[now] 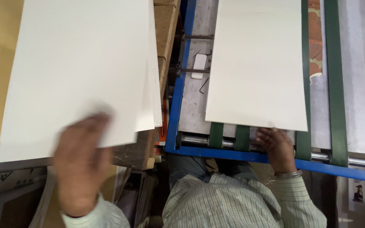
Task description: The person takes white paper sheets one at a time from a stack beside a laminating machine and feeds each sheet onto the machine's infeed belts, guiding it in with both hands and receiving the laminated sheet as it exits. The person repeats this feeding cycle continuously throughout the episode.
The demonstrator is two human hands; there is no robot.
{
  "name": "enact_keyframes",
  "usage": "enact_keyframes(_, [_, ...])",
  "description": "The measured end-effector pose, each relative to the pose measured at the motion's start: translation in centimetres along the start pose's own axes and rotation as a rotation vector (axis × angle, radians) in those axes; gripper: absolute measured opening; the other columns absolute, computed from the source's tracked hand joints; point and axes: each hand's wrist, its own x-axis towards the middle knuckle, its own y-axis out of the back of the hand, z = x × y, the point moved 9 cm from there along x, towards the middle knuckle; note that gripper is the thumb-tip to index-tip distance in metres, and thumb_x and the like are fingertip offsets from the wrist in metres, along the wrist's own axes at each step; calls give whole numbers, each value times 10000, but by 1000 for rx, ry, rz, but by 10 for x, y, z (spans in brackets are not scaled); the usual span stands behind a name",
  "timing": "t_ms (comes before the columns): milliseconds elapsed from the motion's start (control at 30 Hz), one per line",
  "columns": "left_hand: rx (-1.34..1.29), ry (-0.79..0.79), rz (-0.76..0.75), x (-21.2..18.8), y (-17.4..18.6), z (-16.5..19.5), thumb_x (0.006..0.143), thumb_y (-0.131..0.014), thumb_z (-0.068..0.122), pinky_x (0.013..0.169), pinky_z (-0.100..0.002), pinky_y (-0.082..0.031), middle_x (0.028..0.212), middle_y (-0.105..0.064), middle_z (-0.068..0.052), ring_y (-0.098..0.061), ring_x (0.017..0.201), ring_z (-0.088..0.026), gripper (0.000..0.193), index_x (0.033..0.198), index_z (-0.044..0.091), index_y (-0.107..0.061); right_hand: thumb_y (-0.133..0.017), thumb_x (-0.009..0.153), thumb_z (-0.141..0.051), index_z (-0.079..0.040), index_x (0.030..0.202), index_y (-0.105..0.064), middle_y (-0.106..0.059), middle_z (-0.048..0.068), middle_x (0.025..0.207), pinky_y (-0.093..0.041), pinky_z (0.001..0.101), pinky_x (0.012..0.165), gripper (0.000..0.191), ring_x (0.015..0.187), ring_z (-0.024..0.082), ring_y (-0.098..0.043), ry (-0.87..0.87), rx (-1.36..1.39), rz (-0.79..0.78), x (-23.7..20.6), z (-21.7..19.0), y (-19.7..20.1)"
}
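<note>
Nearest, left hand [83, 162] blurred, fingers spread flat on near edge of top white sheet [77, 71] of stack [156, 84] at left. Right hand [279, 145] beyond, fingers curled loosely at near edge of second white sheet [258, 63] lying on green belts [336, 84] of blue-framed machine [174, 114].

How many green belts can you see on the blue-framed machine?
4. Two narrow green belts poke out under the white sheet's near edge, one runs along the sheet's right edge beside the right hand, one lies farther right. Others may be hidden under the sheet.
</note>
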Motion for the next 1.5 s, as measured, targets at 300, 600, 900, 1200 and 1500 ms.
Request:
enact_keyframes(300, [-103, -84, -187, -3, -68, 98, 865, -630, 71, 1184, -504, -403, 1353, -623, -184, -561, 1311, -341, 487, 1346, 4, -596, -543, 1007, -223, 25, 1414, -469, -615, 175, 1352, -608, 447, 939, 482, 1167, 310, -655, 8, 71, -681, -99, -35, -144])
enact_keyframes(600, [-12, -157, -313, 0, -67, 125, 918, -627, 424, 1158, -628, -289, 1394, -595, -221, -488, 1364, -374, 546, 1274, 11, -652, -538, 1032, -114, 41, 1412, -467, -632, 147, 1281, -574, 387, 932, 417, 1157, 258, -649, 26, 122, -143, -73, -47, -119])
enact_keyframes(900, [216, -21, -116, 14, -41, 38, 960, -676, 69, 1095, -441, -505, 1348, -682, -153, -619, 1315, -302, 357, 1313, 16, -675, -645, 1017, -43, 39, 1317, -547, -662, 101, 1184, -609, 337, 793, 326, 987, 208, -680, 267, 92, 364, -8, -51, 46])
enact_keyframes(1200, [182, -28, -12, 3, -30, 40, 866, -772, 21, 967, -392, -566, 1170, -735, -75, -693, 1146, -240, 309, 1169, 64, -733, -597, 1004, -26, 13, 1377, -562, -664, 82, 1263, -580, 310, 866, 376, 1093, 193, -676, 263, -29, 402, -81, 13, 104])
enact_keyframes(1500, [156, -10, -2, -3, -30, 35, 750, -796, -43, 910, -384, -563, 1098, -747, -50, -701, 1068, -216, 388, 1119, 65, -746, -610, 1027, -93, 21, 1389, -518, -637, 125, 1302, -608, 370, 932, 391, 1138, 234, -678, 263, -3, 328, -85, 17, 79])
